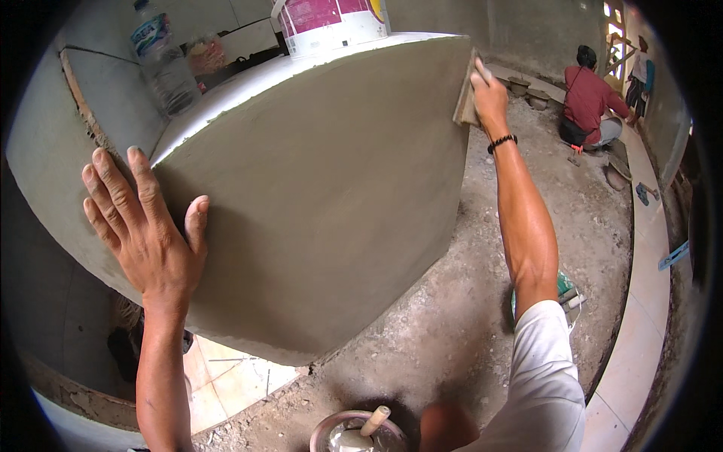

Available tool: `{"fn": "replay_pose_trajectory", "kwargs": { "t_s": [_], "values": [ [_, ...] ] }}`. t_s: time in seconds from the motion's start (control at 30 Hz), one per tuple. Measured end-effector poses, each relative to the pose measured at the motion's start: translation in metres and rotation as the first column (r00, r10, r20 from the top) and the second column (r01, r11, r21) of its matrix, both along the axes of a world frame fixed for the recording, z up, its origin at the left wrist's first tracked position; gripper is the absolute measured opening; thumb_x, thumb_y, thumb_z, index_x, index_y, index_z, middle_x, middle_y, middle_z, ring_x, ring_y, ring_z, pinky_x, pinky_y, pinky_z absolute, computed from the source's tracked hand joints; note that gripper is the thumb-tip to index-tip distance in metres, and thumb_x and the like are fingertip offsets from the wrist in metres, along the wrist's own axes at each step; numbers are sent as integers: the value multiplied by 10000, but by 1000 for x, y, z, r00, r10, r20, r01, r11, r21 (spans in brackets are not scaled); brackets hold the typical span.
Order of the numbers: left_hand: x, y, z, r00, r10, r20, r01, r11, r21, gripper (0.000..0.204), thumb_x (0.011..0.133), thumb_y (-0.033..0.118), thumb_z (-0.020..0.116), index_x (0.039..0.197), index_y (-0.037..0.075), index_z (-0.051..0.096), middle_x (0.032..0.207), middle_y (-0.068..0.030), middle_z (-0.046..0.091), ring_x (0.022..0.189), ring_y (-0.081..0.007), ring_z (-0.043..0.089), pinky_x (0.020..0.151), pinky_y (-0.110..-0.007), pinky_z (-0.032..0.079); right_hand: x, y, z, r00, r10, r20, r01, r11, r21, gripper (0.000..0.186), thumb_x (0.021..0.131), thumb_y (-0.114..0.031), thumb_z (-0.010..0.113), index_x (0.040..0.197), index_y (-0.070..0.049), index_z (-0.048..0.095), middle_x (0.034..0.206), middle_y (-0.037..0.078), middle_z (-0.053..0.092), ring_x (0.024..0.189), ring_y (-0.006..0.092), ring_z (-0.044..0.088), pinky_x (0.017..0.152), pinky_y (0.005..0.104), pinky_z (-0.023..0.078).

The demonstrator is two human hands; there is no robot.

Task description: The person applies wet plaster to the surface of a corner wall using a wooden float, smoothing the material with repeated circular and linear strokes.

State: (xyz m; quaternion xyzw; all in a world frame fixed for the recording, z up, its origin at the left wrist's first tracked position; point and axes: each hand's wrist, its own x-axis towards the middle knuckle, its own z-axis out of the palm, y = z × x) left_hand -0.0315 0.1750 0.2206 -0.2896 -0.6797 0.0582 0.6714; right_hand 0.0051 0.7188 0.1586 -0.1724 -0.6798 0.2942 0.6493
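A grey wall face (324,188) coated with smooth, damp-looking plaster fills the middle of the view. My left hand (147,233) lies flat at its left edge, fingers spread and holding nothing. At the upper right corner, my right hand (491,98) grips a plastering float (466,105) and holds it along the wall's right edge. The float's working face is turned mostly out of sight. Below the wall, near my knee, a round basin (322,431) holds a trowel whose wooden handle (375,420) sticks up.
On the white ledge (248,83) above the wall stand a pink-and-white bucket (331,38) and a clear plastic bottle (167,71). A green bucket (564,284) with tools sits beside my right arm. Farther back, a person in a maroon shirt (591,98) squats near pale floor tiles (636,301).
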Motion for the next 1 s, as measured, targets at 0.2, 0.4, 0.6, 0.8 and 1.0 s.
{"fn": "replay_pose_trajectory", "kwargs": {
  "t_s": [0.2, 0.4, 0.6, 0.8, 1.0],
  "values": [
    [2, -1, -4, 998, -8, 70, 7, 1000, 19, 808, 969, 595, 448, 1586, 136, 200, 1658, -154, 83, 1538, -316, 30, 1235, -473, 2, -9, -53, -56, 986, -113, 122, 106, 992, 68, 410, 923, -197, 615, 1333, -208, 640, 1196, 214, 668, 1123, 335, 634, 993, 370, 467],
    [-2, -4, -2, 998, 21, 60, -23, 999, 31, 844, 948, 659, 413, 1585, 147, 203, 1657, -154, 69, 1537, -314, 20, 1234, -474, -10, -6, -31, 67, 983, -176, 55, 159, 961, 227, 417, 918, -209, 613, 1333, -240, 639, 1245, 180, 657, 1145, 325, 629, 994, 359, 466],
    [3, 3, -4, 987, -11, 162, 2, 999, 52, 839, 953, 628, 463, 1577, 119, 228, 1649, -189, 90, 1535, -345, 18, 1225, -489, 0, -10, 20, 5, 999, -20, 49, 24, 996, -86, 428, 931, -269, 578, 1355, -232, 621, 1295, 170, 648, 1210, 319, 604, 1028, 355, 444],
    [1, -3, -4, 985, -27, 172, 19, 999, 48, 817, 948, 604, 505, 1570, 132, 265, 1639, -227, 99, 1531, -372, 20, 1218, -499, 0, 0, -141, 16, 999, -17, 29, 8, 957, 289, 409, 929, -234, 620, 1338, -229, 641, 1032, 115, 654, 935, 263, 639, 863, 366, 497],
    [0, -9, -3, 982, 15, 187, -22, 999, 31, 799, 963, 601, 452, 1563, 110, 258, 1636, -235, 63, 1523, -388, 7, 1209, -528, -26, 19, -293, -139, 971, 141, 191, -208, 893, 399, 517, 886, -93, 653, 1390, -188, 595, 1013, 150, 540, 945, 333, 552, 842, 436, 488]
  ]
}}
